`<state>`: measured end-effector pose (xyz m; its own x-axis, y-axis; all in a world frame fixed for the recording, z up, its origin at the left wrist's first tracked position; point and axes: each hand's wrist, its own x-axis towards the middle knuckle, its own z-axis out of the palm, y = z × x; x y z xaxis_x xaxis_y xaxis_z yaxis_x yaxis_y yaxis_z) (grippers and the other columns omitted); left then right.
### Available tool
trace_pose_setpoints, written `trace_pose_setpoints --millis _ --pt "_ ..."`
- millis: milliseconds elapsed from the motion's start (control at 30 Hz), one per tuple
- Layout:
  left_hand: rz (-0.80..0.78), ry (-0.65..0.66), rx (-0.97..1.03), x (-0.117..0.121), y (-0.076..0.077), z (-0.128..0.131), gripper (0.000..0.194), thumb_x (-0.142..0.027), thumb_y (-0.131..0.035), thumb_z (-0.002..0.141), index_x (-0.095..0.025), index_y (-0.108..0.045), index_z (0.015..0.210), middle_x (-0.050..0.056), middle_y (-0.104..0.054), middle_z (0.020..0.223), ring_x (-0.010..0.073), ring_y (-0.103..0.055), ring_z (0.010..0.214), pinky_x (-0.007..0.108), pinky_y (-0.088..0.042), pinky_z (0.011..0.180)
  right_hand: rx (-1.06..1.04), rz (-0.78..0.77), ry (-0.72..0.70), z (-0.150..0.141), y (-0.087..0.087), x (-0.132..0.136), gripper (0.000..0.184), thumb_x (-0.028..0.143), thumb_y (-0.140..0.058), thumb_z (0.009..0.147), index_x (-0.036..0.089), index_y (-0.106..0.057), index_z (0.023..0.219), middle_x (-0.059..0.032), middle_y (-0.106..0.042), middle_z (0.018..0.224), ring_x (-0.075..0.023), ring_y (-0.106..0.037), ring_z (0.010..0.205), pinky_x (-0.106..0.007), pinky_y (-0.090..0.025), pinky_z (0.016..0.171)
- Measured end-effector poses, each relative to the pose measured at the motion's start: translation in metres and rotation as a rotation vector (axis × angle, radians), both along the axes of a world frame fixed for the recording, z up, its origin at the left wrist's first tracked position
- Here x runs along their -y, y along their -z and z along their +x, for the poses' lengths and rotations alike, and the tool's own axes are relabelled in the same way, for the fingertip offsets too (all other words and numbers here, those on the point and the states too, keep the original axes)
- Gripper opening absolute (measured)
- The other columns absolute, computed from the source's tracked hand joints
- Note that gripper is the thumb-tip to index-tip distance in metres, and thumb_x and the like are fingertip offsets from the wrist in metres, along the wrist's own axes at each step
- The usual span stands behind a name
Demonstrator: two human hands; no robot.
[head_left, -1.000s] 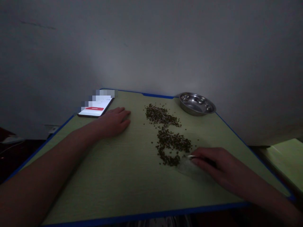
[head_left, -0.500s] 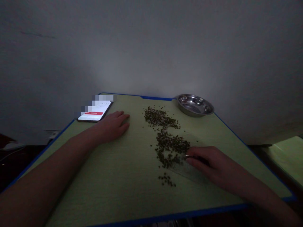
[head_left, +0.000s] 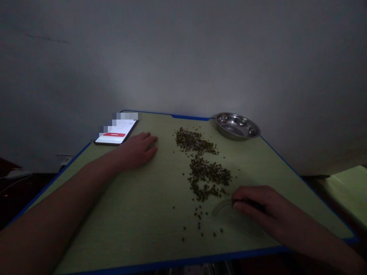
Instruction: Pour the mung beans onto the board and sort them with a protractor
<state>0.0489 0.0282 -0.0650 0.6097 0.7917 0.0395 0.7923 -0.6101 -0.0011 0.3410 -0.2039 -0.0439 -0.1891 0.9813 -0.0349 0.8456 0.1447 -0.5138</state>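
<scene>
My right hand (head_left: 258, 204) is closed, thumb against fingers, on a clear round-edged piece (head_left: 225, 212) with fine marks along its rim, like a protractor. That piece is faint and partly covered by the hand. Small dark green beans, probably mung beans, lie in two heaps: a far heap (head_left: 195, 141) and a near heap (head_left: 209, 173), the near one up and left of my right hand. Several loose beans (head_left: 199, 216) are scattered nearer the front. My left hand (head_left: 139, 149) rests flat on the table, fingers apart, left of the heaps and holding nothing.
A shiny metal bowl (head_left: 237, 128) stands at the table's back right corner. At the back left lies a phone (head_left: 113, 137) with its screen lit, close to my left hand. The pale green table (head_left: 137, 229) has a blue edge and meets a grey wall (head_left: 183, 68).
My right hand has moved toward the front and slightly right with the clear piece, away from the near heap. Several beans have spread toward the front. My left hand has stayed put.
</scene>
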Motion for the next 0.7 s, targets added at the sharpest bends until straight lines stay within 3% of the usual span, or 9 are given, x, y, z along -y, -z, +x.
trace_pose_setpoints --millis 267,433,533,700 --pt "-0.017 0.008 0.016 0.0 0.0 0.0 0.064 -0.043 -0.025 0.087 -0.008 -0.046 0.137 0.018 -0.051 0.137 0.0294 -0.046 0.127 0.043 -0.036 0.107 -0.023 -0.029 -0.025 -0.002 0.003 -0.01 0.027 0.035 -0.046 0.096 0.022 -0.068 0.088 -0.0025 -0.071 0.082 -0.0184 -0.065 0.076 -0.031 -0.05 0.069" --pt "-0.024 0.003 0.013 0.001 0.0 0.001 0.062 -0.043 -0.025 0.088 -0.009 -0.047 0.136 0.017 -0.053 0.133 0.0287 -0.048 0.125 0.042 -0.037 0.106 0.001 -0.004 0.011 0.009 0.006 -0.007 0.028 0.04 -0.047 0.096 0.023 -0.068 0.09 -0.0041 -0.072 0.088 -0.02 -0.065 0.083 -0.032 -0.051 0.073" --pt "-0.028 0.002 0.01 0.001 0.0 0.001 0.061 -0.043 -0.025 0.089 -0.01 -0.046 0.136 0.016 -0.053 0.134 0.0287 -0.049 0.125 0.042 -0.038 0.105 0.002 -0.059 -0.018 0.003 0.006 -0.002 0.029 0.038 -0.047 0.096 0.023 -0.068 0.084 -0.0026 -0.071 0.081 -0.0192 -0.066 0.077 -0.031 -0.052 0.069" --pt "-0.028 -0.003 0.013 0.001 0.0 0.001 0.062 -0.043 -0.026 0.088 -0.01 -0.045 0.138 0.016 -0.052 0.136 0.0285 -0.048 0.126 0.041 -0.036 0.106 0.023 -0.021 -0.046 -0.016 0.007 0.007 0.027 0.037 -0.047 0.094 0.025 -0.071 0.091 -0.0051 -0.074 0.095 -0.0225 -0.068 0.086 -0.033 -0.054 0.071"
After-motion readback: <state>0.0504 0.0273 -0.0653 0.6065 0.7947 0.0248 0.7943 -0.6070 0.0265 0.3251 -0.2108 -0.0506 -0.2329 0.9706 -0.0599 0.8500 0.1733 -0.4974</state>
